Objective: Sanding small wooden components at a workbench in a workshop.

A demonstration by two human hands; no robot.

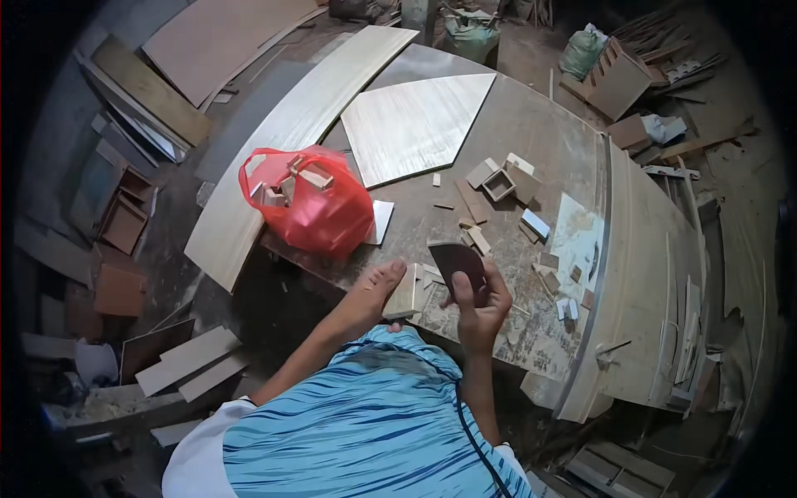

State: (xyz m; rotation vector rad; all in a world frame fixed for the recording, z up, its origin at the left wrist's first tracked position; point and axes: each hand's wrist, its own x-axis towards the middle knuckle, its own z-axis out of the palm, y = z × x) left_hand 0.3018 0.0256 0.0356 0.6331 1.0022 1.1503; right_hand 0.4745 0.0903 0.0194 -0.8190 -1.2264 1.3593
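My left hand (378, 289) is closed round a small pale wooden block (404, 295) at the near table edge, close to my body. In my right hand (484, 309) is a dark brown, bent sheet that looks like sandpaper (457, 262), pinched between thumb and fingers. The sheet stands up just to the right of the block, apart from it. Beyond my left hand sits a red plastic bag (322, 212) filled with small wooden pieces. Past my right hand, little wood offcuts (476, 239) and a small open wooden box (498, 185) lie on the table.
The worn worktable (531, 116) carries a large pale panel (419, 124) and a long board (307, 108) along its left side. More offcuts (548, 270) lie at the right. A long curved wooden sheet (643, 274) borders the table. Boards (187, 361) are stacked at lower left.
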